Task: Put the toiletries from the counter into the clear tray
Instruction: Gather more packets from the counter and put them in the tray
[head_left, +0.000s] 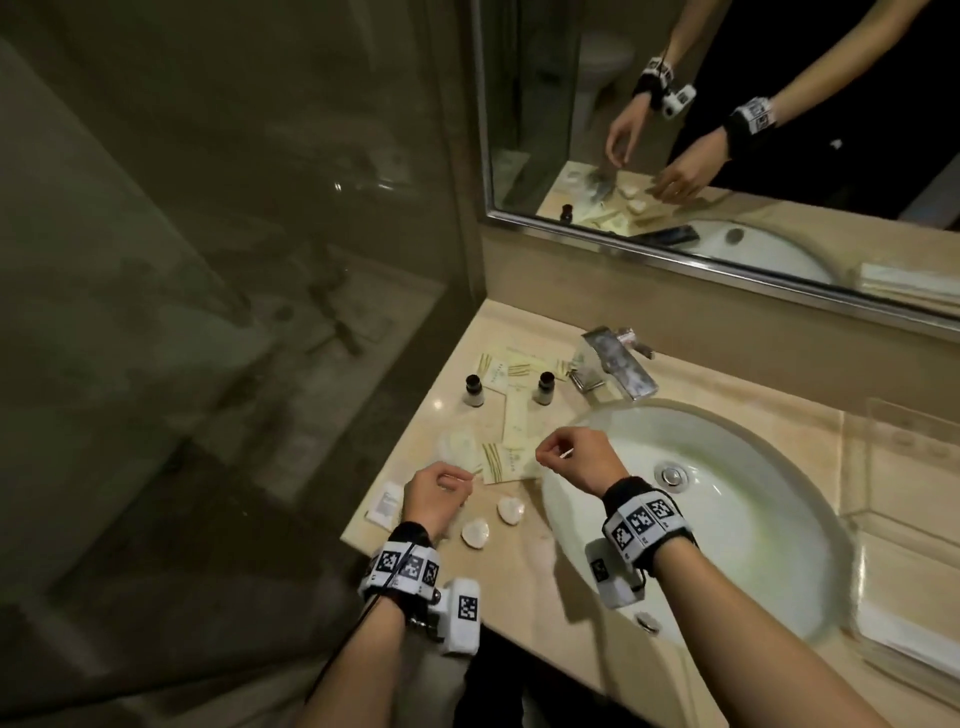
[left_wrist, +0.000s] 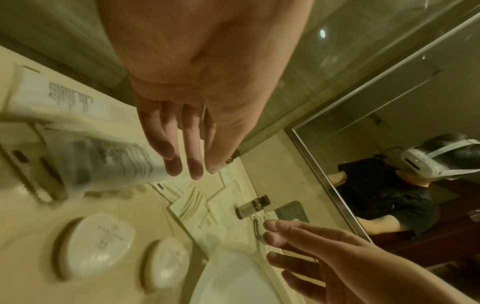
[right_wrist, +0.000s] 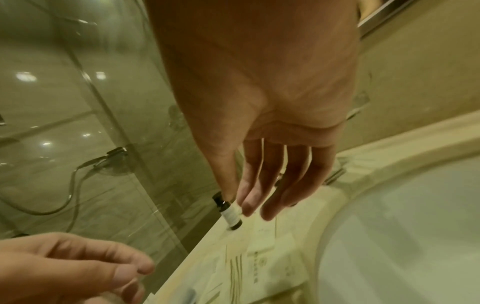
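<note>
Toiletries lie on the beige counter (head_left: 457, 332) left of the sink: two small dark-capped bottles (head_left: 473, 391) (head_left: 544, 388), cream boxes (head_left: 501, 462), two round white soaps (head_left: 475, 534) (head_left: 510, 510) and a white sachet (head_left: 385, 505). My left hand (head_left: 457, 480) hovers over the front packets, fingers loose and empty; the left wrist view shows its fingers (left_wrist: 193, 164) straight above a printed packet (left_wrist: 111, 162). My right hand (head_left: 545, 454) hangs over the boxes at the basin's edge, holding nothing. In the right wrist view its fingers (right_wrist: 246, 205) hang near a bottle (right_wrist: 228, 211). The clear tray (head_left: 935, 421) stands right of the sink.
The white basin (head_left: 727, 545) separates the toiletries from the tray. A chrome faucet (head_left: 618, 364) stands behind it, under a wall mirror (head_left: 753, 156). A glass shower wall (head_left: 260, 260) closes off the counter's left side. White folded items (head_left: 909, 644) lie in the tray's near end.
</note>
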